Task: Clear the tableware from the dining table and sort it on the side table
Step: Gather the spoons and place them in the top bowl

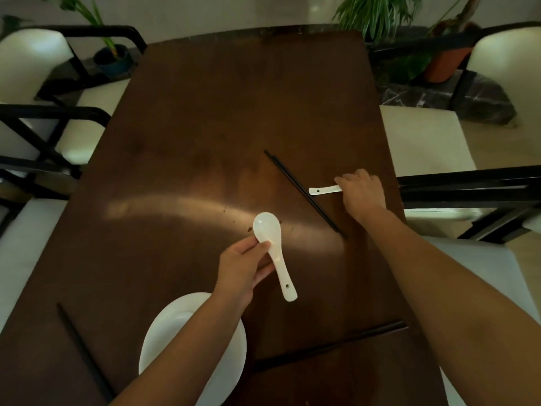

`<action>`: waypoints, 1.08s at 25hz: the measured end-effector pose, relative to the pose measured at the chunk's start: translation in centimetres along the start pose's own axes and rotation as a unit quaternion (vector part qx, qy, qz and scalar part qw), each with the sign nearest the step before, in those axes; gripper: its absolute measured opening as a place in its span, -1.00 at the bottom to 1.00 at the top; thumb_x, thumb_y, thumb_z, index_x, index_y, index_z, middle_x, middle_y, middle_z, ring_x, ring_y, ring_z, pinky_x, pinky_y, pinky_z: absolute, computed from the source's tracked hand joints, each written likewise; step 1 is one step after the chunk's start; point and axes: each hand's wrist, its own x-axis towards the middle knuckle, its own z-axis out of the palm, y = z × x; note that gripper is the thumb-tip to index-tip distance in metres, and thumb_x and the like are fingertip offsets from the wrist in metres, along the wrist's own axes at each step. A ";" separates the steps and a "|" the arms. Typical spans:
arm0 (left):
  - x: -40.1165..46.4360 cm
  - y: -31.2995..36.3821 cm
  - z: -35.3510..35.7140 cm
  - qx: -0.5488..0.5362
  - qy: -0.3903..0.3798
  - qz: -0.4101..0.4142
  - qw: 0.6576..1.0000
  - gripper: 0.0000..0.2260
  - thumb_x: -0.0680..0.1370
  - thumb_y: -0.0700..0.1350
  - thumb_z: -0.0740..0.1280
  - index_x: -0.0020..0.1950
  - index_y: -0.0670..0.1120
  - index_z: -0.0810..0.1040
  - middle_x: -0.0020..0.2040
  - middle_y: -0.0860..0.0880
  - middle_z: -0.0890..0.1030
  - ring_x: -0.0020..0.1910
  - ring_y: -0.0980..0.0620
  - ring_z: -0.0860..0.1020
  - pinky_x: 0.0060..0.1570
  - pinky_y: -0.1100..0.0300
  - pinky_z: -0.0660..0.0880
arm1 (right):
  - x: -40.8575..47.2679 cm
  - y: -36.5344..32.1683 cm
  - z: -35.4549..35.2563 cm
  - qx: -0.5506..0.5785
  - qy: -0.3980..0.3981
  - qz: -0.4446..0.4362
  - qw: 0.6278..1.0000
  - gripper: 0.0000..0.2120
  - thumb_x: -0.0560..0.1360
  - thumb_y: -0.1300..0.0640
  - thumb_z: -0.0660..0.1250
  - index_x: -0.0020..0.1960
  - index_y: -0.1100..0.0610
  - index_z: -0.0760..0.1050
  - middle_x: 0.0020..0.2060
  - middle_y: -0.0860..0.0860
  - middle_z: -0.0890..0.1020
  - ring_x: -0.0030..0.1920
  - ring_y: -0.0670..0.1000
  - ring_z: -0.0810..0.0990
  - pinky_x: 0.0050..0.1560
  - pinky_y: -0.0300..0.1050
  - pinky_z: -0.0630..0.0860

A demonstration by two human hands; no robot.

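Up close, a white ceramic spoon [273,250] sits in the person's left hand [243,269], pinched at the neck between thumb and fingers, bowl pointing far, handle end toward the near edge, lifted above the dark brown tabletop [205,136]. To the right, the right hand [361,190] is closed over the bowl of a second white spoon [323,190], whose handle sticks out to the left, low at the tabletop. Just left of that handle lies a pair of black chopsticks [304,193], running diagonally from far-left to near-right. Under the left forearm rests a white plate [164,335] near the near edge. Another black chopstick pair [83,350] lies near left, and a third [330,345] near right. Cream-cushioned chairs [424,139] with black frames flank the tabletop, and potted plants [377,16] stand beyond the far end.
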 end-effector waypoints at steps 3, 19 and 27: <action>0.1 0.3 0.1 -0.021 0.001 -0.003 1.000 -0.68 0.51 -0.30 0.31 0.26 -0.19 0.48 0.09 -0.17 0.60 -0.03 -0.05 0.61 -0.34 0.22 0.62 | 0.5 -0.1 -0.3 -0.077 0.021 -0.060 0.995 -0.81 0.45 0.23 0.28 0.05 0.10 0.51 -0.01 0.07 0.60 0.09 0.12 0.47 0.16 0.04 0.34; -3.8 1.5 -1.2 0.047 -0.154 -0.029 0.986 -0.74 0.50 -0.21 0.33 0.18 -0.22 0.55 -0.07 -0.15 0.67 -0.21 0.00 0.68 -0.31 0.19 0.58 | -15.5 -7.7 -9.4 0.265 0.311 -0.298 0.862 -0.80 0.42 0.19 0.40 -0.02 0.28 0.63 -0.04 0.16 0.69 0.03 0.06 0.66 0.15 -0.11 0.52; -5.3 0.9 -1.9 -0.018 -0.189 -0.032 0.981 -0.73 0.50 -0.07 0.32 0.12 -0.19 0.58 -0.13 -0.12 0.69 -0.18 -0.03 0.67 -0.27 0.14 0.59 | -16.8 -8.2 -9.1 0.194 0.250 -0.367 0.875 -0.73 0.38 0.15 0.42 0.05 0.23 0.61 0.02 0.13 0.68 0.07 0.07 0.64 0.19 -0.07 0.44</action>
